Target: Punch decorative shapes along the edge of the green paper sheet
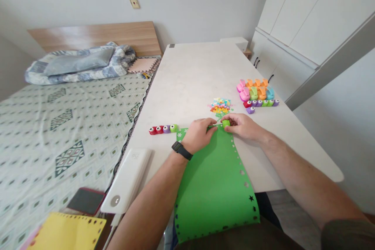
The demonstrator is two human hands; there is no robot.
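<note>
A green paper sheet lies on the white table and hangs over its near edge, with small punched shapes along its sides and bottom. My right hand grips a small green craft punch on the sheet's far edge. My left hand, with a black watch on its wrist, pinches that same edge just beside the punch. The fingers hide part of the edge. A heap of colourful paper cutouts sits just beyond my hands.
Small craft punches stand in a row left of the sheet, and another row lies right, behind larger pastel punches. A white power bank, phone and yellow punched sheet lie near the patterned bed.
</note>
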